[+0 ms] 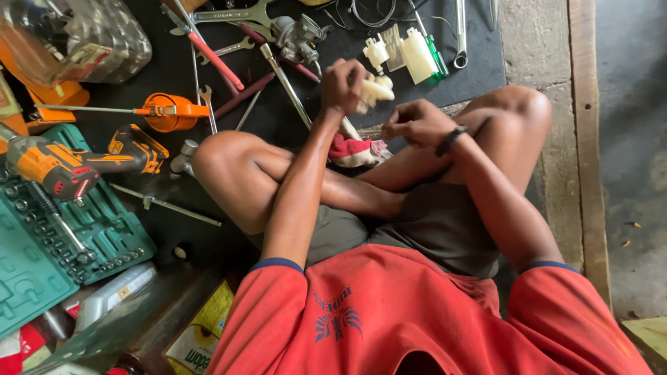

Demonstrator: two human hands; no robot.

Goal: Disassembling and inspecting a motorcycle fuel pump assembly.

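I sit cross-legged on the floor, in a red shirt. My left hand point(342, 85) is raised and closed around a small cream plastic part point(375, 90). Close beside it my right hand point(415, 123), with a dark band at the wrist, has its fingers curled; I cannot see anything in it. A red and white rag point(356, 151) lies on my leg just below the hands. More pale plastic parts point(406, 52) sit on the black mat point(479, 62) beyond them.
Wrenches point(236, 14), a carburettor point(297, 36), red-handled pliers point(212, 55) and an orange oil can point(170, 111) lie on the mat. An orange cordless driver point(66, 167) rests on an open green socket case point(62, 243) at the left. Concrete floor and a wooden strip point(587, 139) run along the right.
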